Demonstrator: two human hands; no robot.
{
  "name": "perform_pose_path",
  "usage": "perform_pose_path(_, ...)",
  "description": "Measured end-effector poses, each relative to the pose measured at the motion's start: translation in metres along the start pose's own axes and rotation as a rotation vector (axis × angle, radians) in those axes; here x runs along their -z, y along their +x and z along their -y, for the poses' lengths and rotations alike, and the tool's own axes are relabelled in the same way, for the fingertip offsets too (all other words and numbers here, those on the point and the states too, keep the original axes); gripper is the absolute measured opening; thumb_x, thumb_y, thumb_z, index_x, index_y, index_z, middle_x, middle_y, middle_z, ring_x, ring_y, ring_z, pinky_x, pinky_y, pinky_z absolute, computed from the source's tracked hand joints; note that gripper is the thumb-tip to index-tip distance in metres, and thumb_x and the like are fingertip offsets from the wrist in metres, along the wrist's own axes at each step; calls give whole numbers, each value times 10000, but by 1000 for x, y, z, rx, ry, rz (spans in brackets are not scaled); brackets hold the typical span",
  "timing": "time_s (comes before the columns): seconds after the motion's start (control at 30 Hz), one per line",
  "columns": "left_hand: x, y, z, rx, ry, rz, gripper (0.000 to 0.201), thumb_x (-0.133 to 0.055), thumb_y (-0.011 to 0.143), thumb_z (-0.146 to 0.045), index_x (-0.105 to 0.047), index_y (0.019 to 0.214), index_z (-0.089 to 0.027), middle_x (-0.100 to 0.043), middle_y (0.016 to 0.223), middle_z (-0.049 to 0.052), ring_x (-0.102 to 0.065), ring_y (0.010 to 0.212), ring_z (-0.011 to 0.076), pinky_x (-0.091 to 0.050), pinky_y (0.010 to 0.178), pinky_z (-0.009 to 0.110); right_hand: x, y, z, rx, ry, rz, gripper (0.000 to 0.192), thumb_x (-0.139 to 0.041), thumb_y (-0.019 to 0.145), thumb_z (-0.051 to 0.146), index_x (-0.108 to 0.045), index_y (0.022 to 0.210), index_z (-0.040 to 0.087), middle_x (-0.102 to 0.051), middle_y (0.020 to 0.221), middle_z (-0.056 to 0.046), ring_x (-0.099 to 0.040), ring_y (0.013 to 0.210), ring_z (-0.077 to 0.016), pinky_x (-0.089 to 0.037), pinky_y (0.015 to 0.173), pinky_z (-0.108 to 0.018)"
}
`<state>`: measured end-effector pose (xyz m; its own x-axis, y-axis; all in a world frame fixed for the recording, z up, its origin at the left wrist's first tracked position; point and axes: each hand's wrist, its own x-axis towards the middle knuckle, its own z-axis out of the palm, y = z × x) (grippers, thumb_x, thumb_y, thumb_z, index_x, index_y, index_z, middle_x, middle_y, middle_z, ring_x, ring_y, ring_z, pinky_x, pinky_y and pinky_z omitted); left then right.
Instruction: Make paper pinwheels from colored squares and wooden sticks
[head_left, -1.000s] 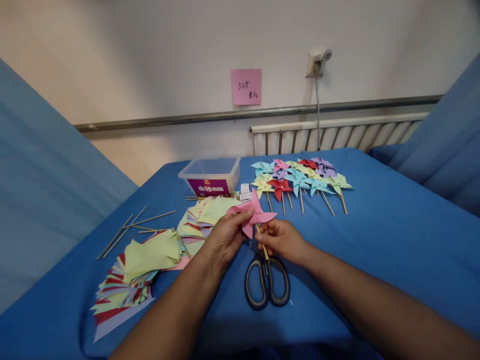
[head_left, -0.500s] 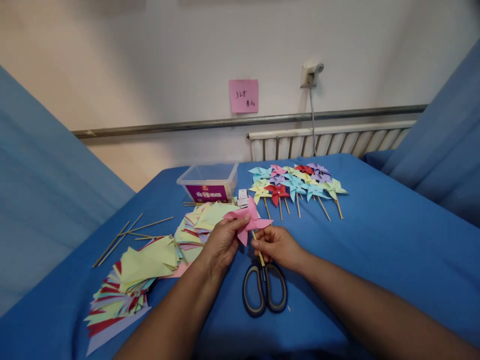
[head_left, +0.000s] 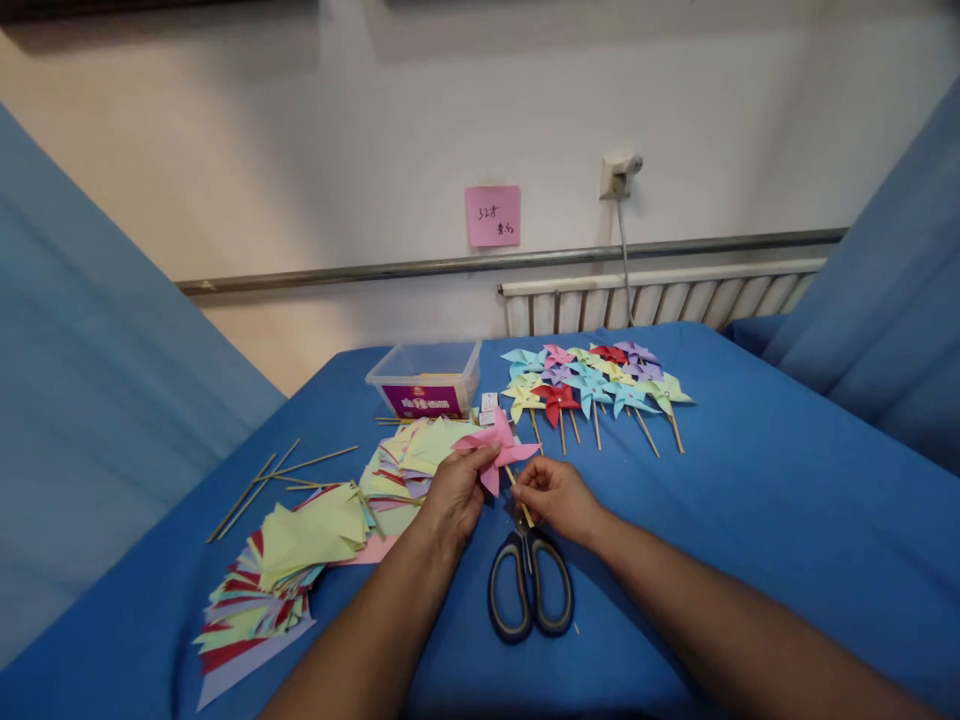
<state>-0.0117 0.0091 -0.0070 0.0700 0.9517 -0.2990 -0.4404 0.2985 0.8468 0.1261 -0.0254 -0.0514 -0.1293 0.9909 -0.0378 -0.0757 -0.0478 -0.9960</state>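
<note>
A pink paper pinwheel (head_left: 501, 447) is held just above the blue table (head_left: 750, 500). My left hand (head_left: 455, 493) pinches the pinwheel's paper blades from the left. My right hand (head_left: 556, 494) grips its thin wooden stick (head_left: 523, 505) below the blades. Black-handled scissors (head_left: 529, 585) lie shut on the table directly under both hands.
Several finished pinwheels (head_left: 592, 381) lie in a group at the back. A clear plastic box (head_left: 426, 379) stands behind stacks of coloured paper squares (head_left: 300, 545). Loose wooden sticks (head_left: 274, 472) lie at the left. A radiator (head_left: 660, 295) and pink note (head_left: 493, 215) are on the wall.
Both hands keep their hold on the pink pinwheel with only small finger shifts. The view has tilted up slightly, so everything sits lower in the picture.
</note>
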Motion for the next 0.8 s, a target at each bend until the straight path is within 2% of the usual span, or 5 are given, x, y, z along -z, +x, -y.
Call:
perform_pose_path(0.23, -3, 7, -1, 50, 11, 31, 271, -859, 552, -149, -660, 734, -114, -673, 630, 15, -618, 547, 121, -493, 562, 224, -2, 4, -6, 22, -27, -77, 233, -706, 678, 372, -547, 656, 202, -584, 507, 31, -488, 420, -108, -369, 432, -230)
perform_pose_path(0.43, -26, 20, 7, 36, 33, 68, 270, -848, 552, -140, -603, 664, -127, -602, 557, -10, -554, 481, 96, -450, 511, 213, 9, 11, -7, 64, -161, -267, 183, -671, 686, 324, -554, 599, 214, -584, 510, 18, -519, 468, -136, -379, 467, -243)
perform_pose_path(0.57, -38, 24, 12, 64, 58, 85, 277, -863, 560, -198, -622, 673, -123, -615, 582, 7, -569, 508, 102, -453, 529, 216, 25, 19, -5, 21, -338, -380, 172, -632, 701, 313, -561, 582, 212, -616, 530, 3, -552, 507, -148, -387, 495, -242)
perform_pose_path(0.7, -31, 19, 9, 70, 125, 36, 335, -872, 575, -295, -671, 787, -130, -688, 719, 57, -648, 632, 135, -475, 592, 222, 44, 27, -3, -37, -436, -425, 188, -584, 738, 316, -571, 587, 206, -637, 546, -10, -558, 504, -146, -374, 501, -242)
perform_pose_path(0.8, -17, 12, 6, -35, 226, -43, 410, -882, 556, -305, -688, 878, -141, -706, 746, 65, -665, 679, 146, -463, 593, 213, 51, 31, 0, -87, -537, -441, 218, -588, 746, 309, -559, 554, 209, -646, 549, -25, -567, 526, -154, -356, 514, -250)
